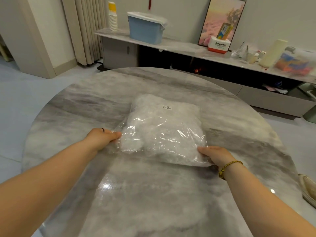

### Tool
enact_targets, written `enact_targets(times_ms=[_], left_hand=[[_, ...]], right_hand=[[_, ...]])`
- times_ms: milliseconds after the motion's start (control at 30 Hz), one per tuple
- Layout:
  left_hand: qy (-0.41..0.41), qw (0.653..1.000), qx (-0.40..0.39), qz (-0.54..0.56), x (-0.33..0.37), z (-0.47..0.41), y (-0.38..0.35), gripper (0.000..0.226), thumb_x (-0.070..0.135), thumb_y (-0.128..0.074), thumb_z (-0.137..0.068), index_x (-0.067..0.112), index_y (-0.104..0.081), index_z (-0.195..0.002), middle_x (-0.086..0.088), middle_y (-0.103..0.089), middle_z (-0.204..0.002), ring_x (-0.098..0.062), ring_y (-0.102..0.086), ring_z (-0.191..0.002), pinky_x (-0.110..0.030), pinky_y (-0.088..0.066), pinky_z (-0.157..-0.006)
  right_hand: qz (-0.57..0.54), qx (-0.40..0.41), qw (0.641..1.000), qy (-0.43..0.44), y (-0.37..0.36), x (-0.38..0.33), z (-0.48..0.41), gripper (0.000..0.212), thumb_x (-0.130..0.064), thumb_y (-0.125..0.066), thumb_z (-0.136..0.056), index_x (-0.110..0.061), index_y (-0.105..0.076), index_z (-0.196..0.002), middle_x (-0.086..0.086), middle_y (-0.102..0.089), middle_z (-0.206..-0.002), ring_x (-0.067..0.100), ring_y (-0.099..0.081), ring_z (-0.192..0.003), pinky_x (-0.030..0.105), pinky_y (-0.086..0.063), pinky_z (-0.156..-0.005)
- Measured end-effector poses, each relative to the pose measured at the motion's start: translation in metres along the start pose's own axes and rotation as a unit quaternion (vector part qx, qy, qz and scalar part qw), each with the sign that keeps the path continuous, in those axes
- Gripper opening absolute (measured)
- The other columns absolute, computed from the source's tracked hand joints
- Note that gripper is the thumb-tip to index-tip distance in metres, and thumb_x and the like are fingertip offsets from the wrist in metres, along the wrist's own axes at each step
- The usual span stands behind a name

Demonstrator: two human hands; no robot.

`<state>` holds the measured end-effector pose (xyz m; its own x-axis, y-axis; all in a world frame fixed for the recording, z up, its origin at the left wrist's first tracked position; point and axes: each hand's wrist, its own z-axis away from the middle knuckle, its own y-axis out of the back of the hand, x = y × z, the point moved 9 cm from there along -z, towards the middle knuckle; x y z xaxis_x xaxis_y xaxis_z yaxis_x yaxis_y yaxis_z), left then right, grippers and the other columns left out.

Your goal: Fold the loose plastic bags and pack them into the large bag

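The left hand reaches in from the near left and pinches the left edge of the large bag, its fingers curled onto the clear plastic. The bag lies flat in the middle of the round grey marbled table — transparent, stuffed with crumpled whitish plastic, a small barcode label near its far edge. At the bag's near right corner the right hand grips the plastic, thumb on top and fingers tucked under; a braided bracelet circles that wrist. Behind the table, a low sideboard carries, from the left, a stack of paper cups, a lidded blue bin and a framed picture leaning on the wall.
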<state>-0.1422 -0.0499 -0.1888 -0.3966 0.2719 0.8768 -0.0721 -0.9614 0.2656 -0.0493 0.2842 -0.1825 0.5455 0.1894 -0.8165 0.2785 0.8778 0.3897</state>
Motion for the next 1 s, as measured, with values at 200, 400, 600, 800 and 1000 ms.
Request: enact_targets(times_ms=[200, 400, 600, 800, 1000], left_hand=[[0.022, 0.996, 0.040, 0.076, -0.003, -0.007, 0.000, 0.025, 0.006, -0.065, -0.081, 0.006, -0.055, -0.058, 0.006, -0.052, -0.033, -0.018, -0.042, -0.052, -0.025, -0.035, -0.054], [0.028, 0.992, 0.022, 0.120, -0.001, -0.013, -0.011, 0.023, 0.012, -0.061, -0.086, 0.013, -0.053, -0.065, 0.001, -0.053, -0.050, -0.014, -0.043, -0.049, -0.022, -0.033, -0.049], [0.027, 0.982, -0.004, 0.185, 0.009, -0.037, -0.008, 0.014, 0.022, -0.057, -0.089, 0.018, -0.056, -0.076, 0.003, -0.061, -0.070, -0.003, -0.056, -0.035, -0.014, -0.047, -0.037], [0.025, 0.978, 0.007, 0.208, 0.012, -0.063, -0.017, 0.018, 0.022, -0.054, -0.092, 0.017, -0.054, -0.074, 0.003, -0.061, -0.066, -0.002, -0.055, -0.033, -0.014, -0.044, -0.033], [0.017, 0.971, 0.027, 0.235, 0.012, -0.071, -0.013, 0.037, 0.045, -0.042, -0.094, 0.010, -0.053, -0.095, -0.002, -0.059, -0.081, -0.015, -0.057, -0.067, -0.016, -0.048, -0.037]], right_hand=[[-0.054, 0.002, 0.999, -0.001, -0.001, 0.002, -0.010, 0.033, -0.005, -0.061, -0.087, -0.009, -0.048, -0.057, -0.007, -0.039, -0.030, 0.000, -0.029, -0.022, 0.009, -0.023, -0.029], [-0.060, 0.047, 0.997, 0.025, -0.003, -0.014, -0.029, 0.027, -0.013, -0.063, -0.085, -0.014, -0.054, -0.059, 0.000, -0.051, -0.057, 0.011, -0.045, -0.051, 0.017, -0.037, -0.051], [0.028, 0.078, 0.996, 0.043, -0.007, -0.042, -0.057, 0.040, -0.017, -0.056, -0.087, -0.013, -0.039, -0.051, 0.001, -0.038, -0.054, 0.015, -0.031, -0.049, 0.009, -0.027, -0.032], [-0.001, 0.092, 0.995, 0.048, -0.016, -0.057, -0.089, 0.033, -0.020, -0.056, -0.088, -0.012, -0.046, -0.058, 0.000, -0.045, -0.061, 0.017, -0.041, -0.059, 0.010, -0.034, -0.043], [-0.074, 0.165, 0.981, 0.075, 0.003, -0.050, -0.092, 0.041, -0.023, -0.051, -0.091, 0.017, -0.057, -0.099, 0.020, -0.050, -0.078, 0.019, -0.041, -0.069, 0.025, -0.037, -0.061]])
